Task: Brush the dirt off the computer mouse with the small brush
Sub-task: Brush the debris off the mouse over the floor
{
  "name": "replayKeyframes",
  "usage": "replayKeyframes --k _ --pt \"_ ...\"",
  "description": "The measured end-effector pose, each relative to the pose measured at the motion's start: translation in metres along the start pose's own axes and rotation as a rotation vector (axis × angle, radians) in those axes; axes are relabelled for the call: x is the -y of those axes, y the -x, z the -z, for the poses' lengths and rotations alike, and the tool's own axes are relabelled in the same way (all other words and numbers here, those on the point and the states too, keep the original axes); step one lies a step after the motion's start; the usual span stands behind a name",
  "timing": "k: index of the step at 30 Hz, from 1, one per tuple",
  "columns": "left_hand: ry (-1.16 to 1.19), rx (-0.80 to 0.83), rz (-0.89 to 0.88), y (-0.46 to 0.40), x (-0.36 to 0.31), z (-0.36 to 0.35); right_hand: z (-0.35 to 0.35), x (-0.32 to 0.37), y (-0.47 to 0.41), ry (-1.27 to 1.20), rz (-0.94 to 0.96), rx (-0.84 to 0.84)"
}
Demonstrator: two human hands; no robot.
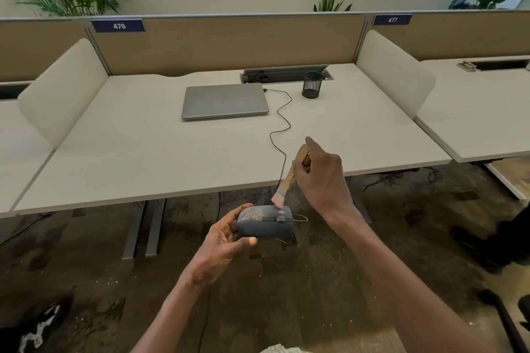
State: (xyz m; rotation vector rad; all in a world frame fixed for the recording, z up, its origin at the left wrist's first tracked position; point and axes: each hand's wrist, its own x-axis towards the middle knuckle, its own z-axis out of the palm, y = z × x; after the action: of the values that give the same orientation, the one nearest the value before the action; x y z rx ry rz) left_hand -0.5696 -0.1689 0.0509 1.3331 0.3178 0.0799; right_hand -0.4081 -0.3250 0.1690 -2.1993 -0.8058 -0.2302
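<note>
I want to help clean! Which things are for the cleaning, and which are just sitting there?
For the job: mouse in the left hand; small brush in the right hand.

Just lying about: laptop, black mesh cup, both on the desk.

White desk (172,157), closed grey laptop (225,100) on it, black mesh pen cup (312,84), thin black cable (282,123)

Laptop (225,101) on desk (143,152); pen cup (312,85) right of it; mouse (265,222) below brush (289,178).
</note>
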Motion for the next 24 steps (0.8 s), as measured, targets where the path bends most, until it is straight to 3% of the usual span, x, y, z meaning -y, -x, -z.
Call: replayKeyframes --k 6,12,17,24 --pt "0.035 0.008 0.0 -0.004 0.001 -0.001 -0.012 0.007 -0.013 0.004 -0.141 0.025" --pt "0.027 0.011 -0.011 -0.004 0.008 0.005 -0.006 -0.009 -0.018 0.185 -0.301 0.12" --pt "0.042 0.009 -0.005 -0.006 0.012 0.005 0.001 -0.01 -0.022 0.339 -0.241 0.076" --pt "0.097 0.017 -0.003 -0.01 0.007 0.003 -0.01 0.003 -0.019 0.103 -0.172 0.046"
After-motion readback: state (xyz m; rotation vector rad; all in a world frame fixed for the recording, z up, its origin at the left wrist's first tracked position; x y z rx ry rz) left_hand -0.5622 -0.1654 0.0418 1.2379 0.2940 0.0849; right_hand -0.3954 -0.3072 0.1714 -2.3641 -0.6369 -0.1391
